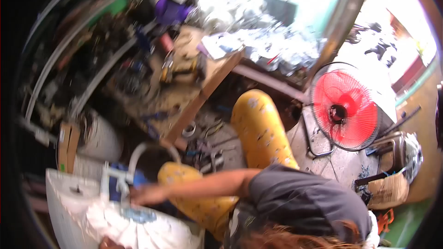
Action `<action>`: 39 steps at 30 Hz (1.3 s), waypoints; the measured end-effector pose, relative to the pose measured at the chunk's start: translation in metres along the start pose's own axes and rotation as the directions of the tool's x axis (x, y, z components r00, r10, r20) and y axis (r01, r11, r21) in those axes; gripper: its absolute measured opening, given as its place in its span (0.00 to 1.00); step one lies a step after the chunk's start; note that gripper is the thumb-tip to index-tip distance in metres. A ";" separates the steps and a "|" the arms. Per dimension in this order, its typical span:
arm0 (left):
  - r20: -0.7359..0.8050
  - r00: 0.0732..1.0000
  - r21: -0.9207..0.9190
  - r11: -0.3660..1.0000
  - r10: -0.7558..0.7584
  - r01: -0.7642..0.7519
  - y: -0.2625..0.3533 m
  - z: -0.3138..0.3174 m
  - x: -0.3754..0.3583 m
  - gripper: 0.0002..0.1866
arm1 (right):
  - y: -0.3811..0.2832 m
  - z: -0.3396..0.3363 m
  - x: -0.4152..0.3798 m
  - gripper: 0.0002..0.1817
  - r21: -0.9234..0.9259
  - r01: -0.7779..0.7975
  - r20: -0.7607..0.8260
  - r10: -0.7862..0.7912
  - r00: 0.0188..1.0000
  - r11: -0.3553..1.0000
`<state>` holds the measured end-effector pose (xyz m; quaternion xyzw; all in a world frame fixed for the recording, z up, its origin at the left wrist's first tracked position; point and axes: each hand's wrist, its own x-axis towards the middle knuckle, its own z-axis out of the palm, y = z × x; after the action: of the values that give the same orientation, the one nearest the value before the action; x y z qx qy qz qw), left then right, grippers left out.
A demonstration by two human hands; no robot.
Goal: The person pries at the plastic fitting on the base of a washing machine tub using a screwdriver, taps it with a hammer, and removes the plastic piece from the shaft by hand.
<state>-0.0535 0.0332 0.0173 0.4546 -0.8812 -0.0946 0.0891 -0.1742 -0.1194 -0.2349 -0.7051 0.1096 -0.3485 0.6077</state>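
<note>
My right hand (145,195), at the end of a bare forearm and a grey sleeve, reaches left across my yellow-trousered leg. It is beside a white bracket-like part (110,180), and motion blur hides its fingers. Below it lies a large white housing (64,198) with a ribbed, pleated white surface (106,221) and a pale blue-grey patch (138,214). Only a bit of my left hand (110,243) shows at the bottom edge, against the white housing; its fingers are mostly cut off.
A wooden bench (184,106) carries a yellow-and-black power drill (182,71) and tools. More tools (210,157) litter the floor beside my knees. A red fan (346,110) stands at right, near a cardboard box (387,191). Curved metal rails (69,41) front a cluttered rack at left.
</note>
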 end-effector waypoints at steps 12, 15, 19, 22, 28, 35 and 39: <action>-0.058 0.995 -0.068 0.995 -0.082 0.077 -0.016 0.007 0.000 0.17 | 0.214 -0.192 -0.197 0.17 -0.902 -0.418 -0.210 0.737 0.642 0.108; -0.033 0.998 -0.043 0.997 -0.059 0.058 -0.020 0.006 -0.001 0.17 | 0.202 -0.116 -0.233 0.37 -0.940 -0.340 -0.225 0.768 0.600 -0.010; 0.051 0.998 0.003 0.999 -0.037 0.037 -0.020 0.001 0.001 0.17 | 0.182 -0.074 -0.249 0.35 -0.979 -0.155 0.013 0.801 0.598 0.132; 0.058 0.998 0.015 0.999 -0.032 0.031 -0.023 0.004 -0.004 0.17 | 0.161 -0.082 -0.233 0.29 -0.958 -0.190 0.068 0.811 0.581 0.216; 0.158 0.987 -0.081 0.995 -0.039 0.052 -0.018 -0.010 0.015 0.15 | 0.207 -0.138 -0.172 0.15 -0.694 -0.680 -0.399 0.660 0.636 0.236; 0.146 0.989 0.003 0.999 -0.037 0.037 -0.024 -0.008 0.005 0.19 | 0.286 -0.154 -0.151 0.26 -0.739 -0.674 -0.558 0.571 0.603 -0.011; 0.145 0.989 -0.001 1.000 -0.025 0.025 -0.024 -0.009 0.006 0.20 | 0.266 -0.145 -0.141 0.24 -0.825 -0.545 -0.520 0.582 0.626 -0.151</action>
<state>-0.0359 0.0142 0.0206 0.4573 -0.8794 -0.1300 0.0244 -0.2969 -0.2142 -0.5307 -0.7959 0.5844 0.1144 0.1088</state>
